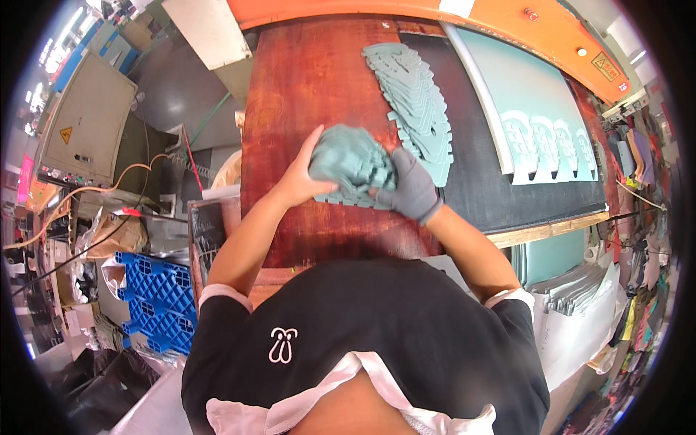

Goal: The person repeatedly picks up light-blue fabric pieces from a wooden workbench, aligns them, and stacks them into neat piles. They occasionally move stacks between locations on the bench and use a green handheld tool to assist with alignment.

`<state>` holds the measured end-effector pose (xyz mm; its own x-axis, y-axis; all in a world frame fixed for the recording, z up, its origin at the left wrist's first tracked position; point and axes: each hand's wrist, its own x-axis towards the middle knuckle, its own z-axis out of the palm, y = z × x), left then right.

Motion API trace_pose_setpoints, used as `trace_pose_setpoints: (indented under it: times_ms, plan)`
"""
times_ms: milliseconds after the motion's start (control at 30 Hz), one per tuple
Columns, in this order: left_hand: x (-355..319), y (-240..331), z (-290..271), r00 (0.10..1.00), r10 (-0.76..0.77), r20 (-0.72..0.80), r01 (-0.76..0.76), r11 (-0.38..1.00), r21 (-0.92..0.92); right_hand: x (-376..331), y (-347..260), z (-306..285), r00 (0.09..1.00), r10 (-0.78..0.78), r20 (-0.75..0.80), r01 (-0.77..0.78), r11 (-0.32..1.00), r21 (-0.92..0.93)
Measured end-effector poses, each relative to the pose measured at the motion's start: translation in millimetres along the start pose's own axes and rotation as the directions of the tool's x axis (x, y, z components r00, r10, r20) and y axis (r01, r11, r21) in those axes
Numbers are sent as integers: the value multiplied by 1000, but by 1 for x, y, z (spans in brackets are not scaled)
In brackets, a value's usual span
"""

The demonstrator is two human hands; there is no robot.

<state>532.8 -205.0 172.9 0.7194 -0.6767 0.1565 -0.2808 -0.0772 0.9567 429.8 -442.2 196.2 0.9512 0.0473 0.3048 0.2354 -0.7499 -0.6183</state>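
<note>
A bundle of grey-green cut pieces (pixel 349 161), slightly blurred, is held between my two hands above the red-brown tabletop (pixel 312 80). My bare left hand (pixel 297 177) is closed on its left side, thumb along the lower edge. On the other side my right hand (pixel 415 188), in a grey glove with fingertips uncovered, grips the bundle's right end. Just beyond it, a fanned row of similar flat pieces (pixel 415 101) with notched edges lies overlapping across the table and a black mat (pixel 500 206). How many layers the bundle has cannot be made out.
An orange machine beam (pixel 536 32) spans the far side. At right, a pale green sheet (pixel 518 76) with cut outlines along its near edge lies on the mat. Blue plastic lattice pallets (pixel 156 297) and a grey cabinet (pixel 90 119) stand left; stacked sheets (pixel 576 312) sit lower right.
</note>
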Motion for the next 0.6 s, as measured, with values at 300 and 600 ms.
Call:
trace_pose_setpoints:
  times_ms: [300,600]
  plan:
    - [-13,-29,11,999,-50,-8,49,995,-90,-13,3,-5,989,-30,145,33,999,-16]
    - [-15,-4,37,748,-480,-459,118,776,-619,31,0,-8,899,373,231,-436,704,560]
